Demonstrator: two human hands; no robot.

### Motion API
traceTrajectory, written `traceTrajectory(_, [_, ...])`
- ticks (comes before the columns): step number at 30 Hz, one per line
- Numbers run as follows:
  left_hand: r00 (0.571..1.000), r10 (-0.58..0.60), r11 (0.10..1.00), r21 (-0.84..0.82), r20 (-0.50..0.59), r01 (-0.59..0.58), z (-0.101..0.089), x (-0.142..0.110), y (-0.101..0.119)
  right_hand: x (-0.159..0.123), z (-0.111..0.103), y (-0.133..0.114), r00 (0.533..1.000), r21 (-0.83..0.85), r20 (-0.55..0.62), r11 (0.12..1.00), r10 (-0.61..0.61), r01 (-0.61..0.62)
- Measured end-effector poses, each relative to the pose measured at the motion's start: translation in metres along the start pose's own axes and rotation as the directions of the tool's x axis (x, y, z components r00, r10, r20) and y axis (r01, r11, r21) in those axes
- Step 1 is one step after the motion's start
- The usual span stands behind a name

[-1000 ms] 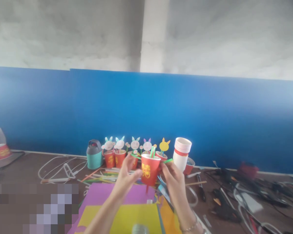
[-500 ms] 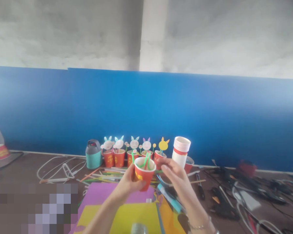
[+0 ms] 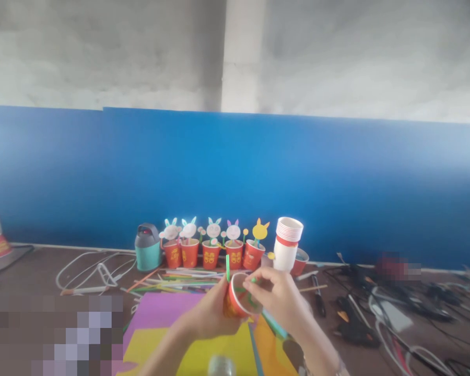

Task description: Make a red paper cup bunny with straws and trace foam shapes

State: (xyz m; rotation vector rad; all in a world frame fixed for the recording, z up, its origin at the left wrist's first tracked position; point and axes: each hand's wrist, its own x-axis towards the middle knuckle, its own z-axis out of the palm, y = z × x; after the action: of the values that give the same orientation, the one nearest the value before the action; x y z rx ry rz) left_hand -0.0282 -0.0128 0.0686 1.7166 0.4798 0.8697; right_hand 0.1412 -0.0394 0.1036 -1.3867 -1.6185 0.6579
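My left hand (image 3: 211, 313) is wrapped round a red paper cup (image 3: 234, 308), which tilts with its mouth toward the right. One green straw (image 3: 227, 267) sticks up at the cup's left side. At the mouth, the thumb and fingers of my right hand (image 3: 284, 297) pinch a green straw (image 3: 254, 280) that runs down inside. Behind my hands stands a row of red cups (image 3: 210, 256) bearing paper animal faces (image 3: 213, 228) on straws. Under my arms lie yellow paper (image 3: 219, 347) and purple paper (image 3: 160, 308).
A stack of white paper cups (image 3: 285, 250) stands behind my right hand. Loose straws (image 3: 172, 279) lie before the row. To the left are a teal container (image 3: 148, 256) and a white cable (image 3: 72, 266); on the right, a black glue gun (image 3: 352, 324) and tangled cords.
The cup has tipped from nearly upright toward the right. My right hand has moved from beside the rim to the mouth and closed on a green straw there.
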Motion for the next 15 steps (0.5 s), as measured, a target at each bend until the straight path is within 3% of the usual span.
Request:
traceTrajectory(5, [0.998, -0.053, 0.969, -0.241, 0.020, 0.056, -0.011, 0.000, 0.000, 0.001, -0.002, -0.001, 1.000, 0.015, 0.014, 1.000, -0.027, 0.027])
traceTrajectory(7, [0.989, -0.083, 0.958, -0.283, -0.119, 0.047, -0.014, 0.003, -0.003, 0.001, -0.003, -0.002, 0.999, 0.004, 0.005, 0.999, -0.044, 0.044])
traceTrajectory(10, [0.937, -0.110, 0.982, -0.179, -0.332, 0.052, -0.014, 0.010, -0.010, 0.001, -0.001, -0.003, 0.997, -0.021, -0.002, 0.997, -0.080, 0.080])
traceTrajectory(15, [0.891, -0.004, 0.998, -0.061, -0.455, -0.027, -0.008, 0.014, -0.014, 0.000, 0.003, -0.003, 0.996, -0.010, 0.035, 0.996, -0.084, 0.084])
